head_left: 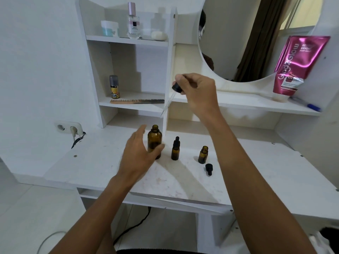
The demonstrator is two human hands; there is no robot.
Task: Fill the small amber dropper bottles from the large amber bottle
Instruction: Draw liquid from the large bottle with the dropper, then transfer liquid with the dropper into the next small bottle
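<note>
Early on: my right hand (198, 90) pinches the pipette (177, 87) above the large bottle (154, 142), my left hand (135, 154) has its fingers slack beside it, and the right small bottle (203, 154) is uncapped, fill unclear.

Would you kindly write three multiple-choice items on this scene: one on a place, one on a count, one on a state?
1. Where does the loose dropper cap lie? A. On the floor. B. On the desk, in front of the open small bottle. C. Screwed onto a bottle.
2. How many amber bottles stand on the desk? A. Two. B. Three. C. Five.
3. How is the large amber bottle? A. Capped. B. Tipped over. C. Upright, uncapped.
Key: 1 B, it lies by that bottle's base; 2 B, one large, two small; 3 C, its neck is bare, and the right hand holds the dropper.
</note>
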